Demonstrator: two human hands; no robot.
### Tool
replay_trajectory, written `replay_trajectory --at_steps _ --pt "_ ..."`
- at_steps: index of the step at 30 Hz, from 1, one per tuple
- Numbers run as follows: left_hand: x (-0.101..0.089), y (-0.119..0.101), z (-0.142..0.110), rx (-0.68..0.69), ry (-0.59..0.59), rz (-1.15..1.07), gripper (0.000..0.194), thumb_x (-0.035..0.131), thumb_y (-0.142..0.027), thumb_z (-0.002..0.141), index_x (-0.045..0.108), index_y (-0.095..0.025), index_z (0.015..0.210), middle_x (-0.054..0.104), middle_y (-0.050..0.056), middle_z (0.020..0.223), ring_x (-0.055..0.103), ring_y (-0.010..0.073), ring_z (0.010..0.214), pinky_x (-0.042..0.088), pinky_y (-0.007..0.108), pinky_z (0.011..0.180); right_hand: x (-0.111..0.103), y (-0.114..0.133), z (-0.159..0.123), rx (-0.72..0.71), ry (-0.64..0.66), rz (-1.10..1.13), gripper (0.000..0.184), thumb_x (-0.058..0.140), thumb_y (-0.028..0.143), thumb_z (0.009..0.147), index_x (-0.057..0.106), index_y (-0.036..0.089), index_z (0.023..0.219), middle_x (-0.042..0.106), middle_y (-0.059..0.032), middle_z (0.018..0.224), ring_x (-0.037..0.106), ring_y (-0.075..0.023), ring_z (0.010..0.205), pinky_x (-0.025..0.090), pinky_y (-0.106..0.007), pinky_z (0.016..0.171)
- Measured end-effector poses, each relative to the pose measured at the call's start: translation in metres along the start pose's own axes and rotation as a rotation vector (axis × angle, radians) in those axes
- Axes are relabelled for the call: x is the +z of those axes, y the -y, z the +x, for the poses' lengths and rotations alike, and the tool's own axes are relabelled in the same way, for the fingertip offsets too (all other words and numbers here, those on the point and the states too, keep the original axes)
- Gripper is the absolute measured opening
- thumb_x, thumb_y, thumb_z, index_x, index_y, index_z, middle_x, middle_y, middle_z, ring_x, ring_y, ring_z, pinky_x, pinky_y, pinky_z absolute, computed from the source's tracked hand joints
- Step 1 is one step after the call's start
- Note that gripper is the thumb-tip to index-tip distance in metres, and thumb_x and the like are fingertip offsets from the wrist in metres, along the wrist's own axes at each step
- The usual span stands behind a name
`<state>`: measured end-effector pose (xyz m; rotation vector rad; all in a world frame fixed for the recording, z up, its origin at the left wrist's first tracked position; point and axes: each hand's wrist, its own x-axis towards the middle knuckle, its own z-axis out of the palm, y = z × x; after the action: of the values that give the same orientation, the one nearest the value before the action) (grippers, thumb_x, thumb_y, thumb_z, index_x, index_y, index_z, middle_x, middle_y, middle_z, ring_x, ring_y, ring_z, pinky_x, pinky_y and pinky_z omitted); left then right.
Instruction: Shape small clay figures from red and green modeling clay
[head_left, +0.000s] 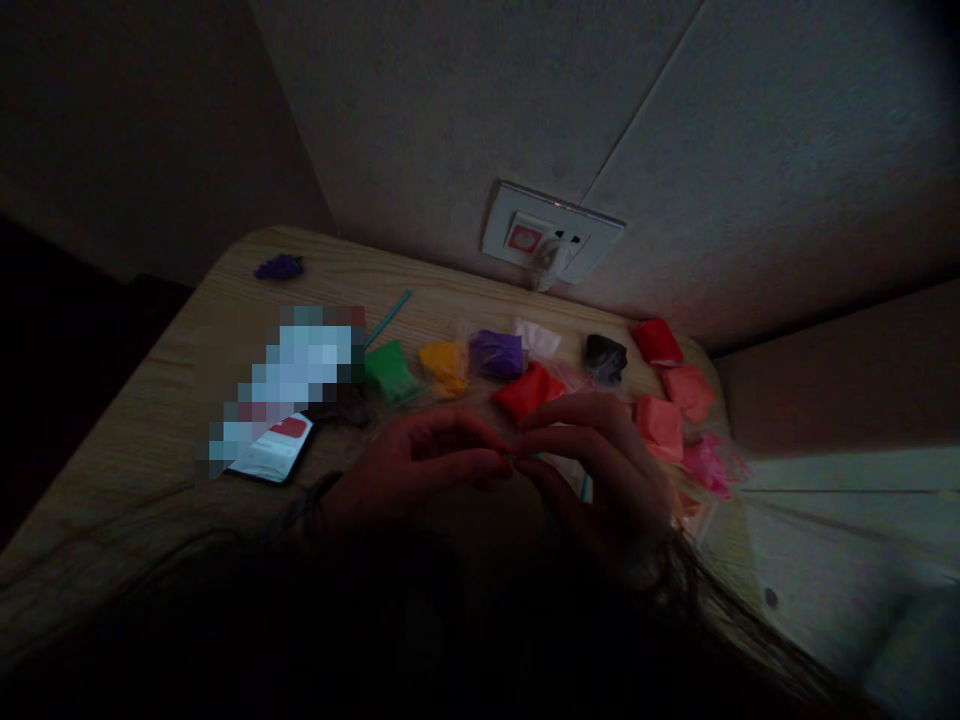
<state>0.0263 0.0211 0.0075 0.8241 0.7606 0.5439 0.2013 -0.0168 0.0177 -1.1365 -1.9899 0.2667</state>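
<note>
My left hand (427, 465) is closed in a pinch near the table's middle, thumb and forefinger on a tiny red piece with a bit of green (505, 458) that looks like modelling clay. My right hand (607, 465) meets it from the right, its fingertips closed on what looks like a thin teal stick (585, 487), seen only in parts between the fingers. The fingertips of both hands nearly touch around the red piece. Just beyond them lie a red clay packet (529, 390) and a purple clay packet (496, 354).
Green (390, 370), yellow (444, 366), black (606, 358) and pink (709, 465) clay packets line the wooden table (225, 300). A lit phone (274, 448), partly blurred out, lies left. Behind it are another teal stick (390, 317) and a purple cluster (280, 267). A wall socket (553, 235) holds a plug.
</note>
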Motion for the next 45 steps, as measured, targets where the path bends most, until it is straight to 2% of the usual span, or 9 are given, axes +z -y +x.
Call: replay_trajectory --at_steps 11,24,33,45 --pt "0.0007 -0.0017 -0.0023 -0.026 -0.041 0.004 0.018 0.076 -0.021 0.060 0.060 -0.015 0.068 0.062 -0.005 0.063 0.058 0.0103 0.063 0.046 0.024 0.067 -0.0020 0.0028 0.0023 -0.030 0.008 0.001 0.012 0.058 0.013 0.083 0.059 0.023 0.090 0.061 -0.0023 0.087 0.060 -0.0184 0.078 0.047 -0.036 0.069" --pt "-0.0012 0.0003 -0.0009 -0.004 -0.019 0.039 0.019 0.076 -0.022 0.061 0.059 -0.016 0.069 0.061 -0.004 0.066 0.058 0.0118 0.067 0.046 0.027 0.070 0.0009 0.0042 0.0007 -0.023 0.060 0.012 0.017 0.051 0.010 0.084 0.059 0.023 0.092 0.060 -0.0043 0.093 0.059 -0.0203 0.084 0.047 -0.037 0.071" --pt "-0.0007 -0.0005 -0.0014 -0.013 -0.019 0.040 0.018 0.076 -0.021 0.061 0.060 -0.016 0.069 0.061 -0.004 0.066 0.059 0.0122 0.068 0.047 0.028 0.071 -0.0018 0.0025 -0.0019 0.001 0.067 0.002 0.017 0.053 0.009 0.082 0.060 0.022 0.092 0.058 -0.0045 0.096 0.057 -0.0205 0.089 0.047 -0.038 0.074" --pt "-0.0004 0.0004 -0.0014 -0.012 -0.002 0.022 0.018 0.076 -0.020 0.062 0.059 -0.016 0.068 0.062 -0.004 0.065 0.060 0.0118 0.068 0.048 0.026 0.072 -0.0025 0.0040 -0.0006 -0.015 0.059 -0.004 0.020 0.052 0.007 0.083 0.059 0.023 0.091 0.059 -0.0045 0.094 0.058 -0.0210 0.087 0.047 -0.038 0.072"
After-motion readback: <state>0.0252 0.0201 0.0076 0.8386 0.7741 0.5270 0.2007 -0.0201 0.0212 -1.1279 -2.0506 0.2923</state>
